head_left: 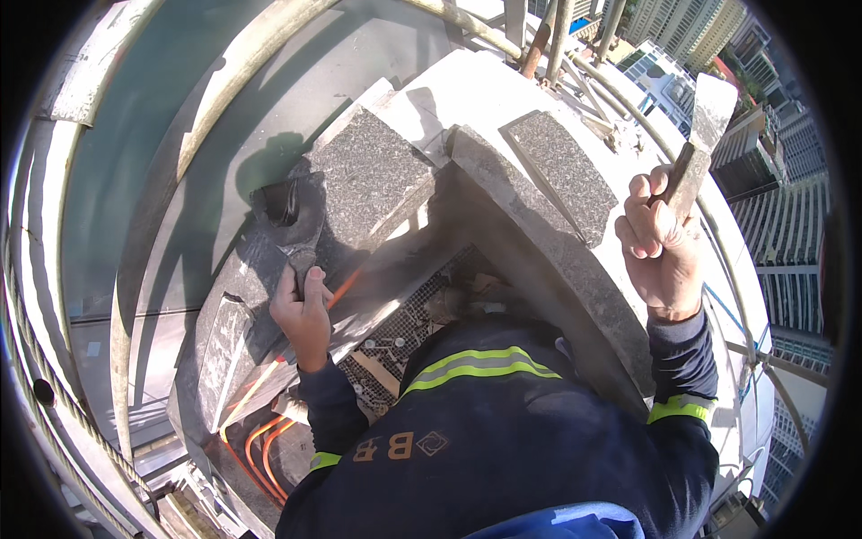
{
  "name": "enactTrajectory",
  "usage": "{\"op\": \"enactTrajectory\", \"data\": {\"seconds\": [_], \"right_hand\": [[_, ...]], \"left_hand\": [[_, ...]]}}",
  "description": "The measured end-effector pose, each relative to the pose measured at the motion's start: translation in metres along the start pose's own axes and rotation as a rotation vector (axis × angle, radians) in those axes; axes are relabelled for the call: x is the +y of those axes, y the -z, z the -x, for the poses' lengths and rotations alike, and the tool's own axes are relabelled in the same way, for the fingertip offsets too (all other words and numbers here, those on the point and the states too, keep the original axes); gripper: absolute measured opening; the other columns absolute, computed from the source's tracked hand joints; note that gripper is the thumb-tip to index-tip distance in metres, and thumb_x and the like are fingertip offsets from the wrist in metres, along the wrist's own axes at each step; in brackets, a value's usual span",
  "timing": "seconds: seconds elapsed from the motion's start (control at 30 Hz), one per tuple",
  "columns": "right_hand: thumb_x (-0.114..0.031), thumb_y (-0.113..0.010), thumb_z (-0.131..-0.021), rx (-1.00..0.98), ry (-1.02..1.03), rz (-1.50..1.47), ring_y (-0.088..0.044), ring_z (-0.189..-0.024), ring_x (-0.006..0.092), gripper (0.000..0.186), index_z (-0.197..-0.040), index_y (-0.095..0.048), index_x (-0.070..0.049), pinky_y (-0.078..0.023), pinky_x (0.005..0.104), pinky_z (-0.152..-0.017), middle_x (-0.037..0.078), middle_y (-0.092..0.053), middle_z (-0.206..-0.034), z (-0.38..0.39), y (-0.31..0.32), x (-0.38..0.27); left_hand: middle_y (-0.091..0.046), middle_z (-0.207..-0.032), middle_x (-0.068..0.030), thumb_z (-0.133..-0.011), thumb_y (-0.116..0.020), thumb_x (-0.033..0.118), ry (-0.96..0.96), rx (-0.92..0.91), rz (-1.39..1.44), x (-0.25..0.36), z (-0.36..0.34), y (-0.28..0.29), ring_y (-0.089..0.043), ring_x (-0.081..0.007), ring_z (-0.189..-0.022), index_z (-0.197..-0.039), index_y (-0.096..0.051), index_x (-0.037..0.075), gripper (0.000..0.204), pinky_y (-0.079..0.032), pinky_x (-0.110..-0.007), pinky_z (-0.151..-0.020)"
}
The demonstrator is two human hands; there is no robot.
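Observation:
In the upper right, my right hand (663,242) is closed around the worn handle of a scraper (715,110), its flat, pale blade pointing up and away. My left hand (303,314) has its fingers curled around the near end of a dark grey tool with a hollow, scoop-like far end (292,211); its exact kind is unclear. Beneath that tool lies a speckled grey stone slab (377,166). A second speckled slab (558,171) sits on the white ledge to the right, apart from both hands.
Stone-faced walls (548,242) enclose me, with dark mesh flooring (395,337) below. Orange hoses (265,454) run at lower left, and an orange line passes beside my left hand. Curved metal rails (247,63) and a rope (81,422) border the left. City buildings (790,171) lie far below at right.

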State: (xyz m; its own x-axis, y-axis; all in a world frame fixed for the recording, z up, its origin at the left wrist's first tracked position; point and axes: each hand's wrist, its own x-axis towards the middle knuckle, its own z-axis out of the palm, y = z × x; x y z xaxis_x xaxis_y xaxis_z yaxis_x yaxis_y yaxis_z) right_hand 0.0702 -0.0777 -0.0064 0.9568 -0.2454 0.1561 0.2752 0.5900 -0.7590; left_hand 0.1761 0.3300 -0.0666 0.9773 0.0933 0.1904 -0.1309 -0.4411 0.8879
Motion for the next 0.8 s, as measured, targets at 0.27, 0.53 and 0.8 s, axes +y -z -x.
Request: {"op": "enactTrajectory", "data": {"seconds": [0.27,0.53,0.8], "right_hand": [[-0.009,-0.058,-0.102,-0.377,0.261,-0.826,-0.048,-0.06,0.0117,0.014,-0.096,-0.045,-0.012,-0.036,0.0259,-0.05,0.005,-0.069,-0.075,0.043,-0.164,0.023],[-0.002,-0.065,-0.095,-0.097,0.591,-0.648,-0.046,-0.052,0.0153,0.018,-0.086,-0.05,-0.006,-0.036,0.0291,-0.049,0.016,-0.071,-0.078,0.065,-0.185,0.029],[-0.014,-0.054,-0.104,-0.68,0.281,-0.29,-0.051,-0.055,0.0149,0.015,-0.091,-0.046,-0.012,-0.04,0.0299,-0.055,0.004,-0.071,-0.07,0.054,-0.13,0.006]], "left_hand": [[-0.062,-0.076,-0.0019,-0.099,-0.064,0.013,0.019,-0.095,0.063,-0.001,-0.004,-0.018,-0.051,-0.0041,-0.056,-0.11,-0.066,-0.003,0.02,-0.037,-0.021,-0.049],[-0.062,-0.076,-0.0013,-0.1,-0.063,0.014,-0.054,-0.12,0.104,0.0,0.0,-0.034,-0.049,-0.0033,-0.057,-0.109,-0.066,-0.003,0.019,-0.035,-0.02,-0.05],[-0.061,-0.073,-0.0009,-0.098,-0.063,0.013,0.061,-0.147,0.072,0.001,0.005,-0.016,-0.048,-0.0042,-0.055,-0.106,-0.066,-0.003,0.018,-0.038,-0.022,-0.052]]}}
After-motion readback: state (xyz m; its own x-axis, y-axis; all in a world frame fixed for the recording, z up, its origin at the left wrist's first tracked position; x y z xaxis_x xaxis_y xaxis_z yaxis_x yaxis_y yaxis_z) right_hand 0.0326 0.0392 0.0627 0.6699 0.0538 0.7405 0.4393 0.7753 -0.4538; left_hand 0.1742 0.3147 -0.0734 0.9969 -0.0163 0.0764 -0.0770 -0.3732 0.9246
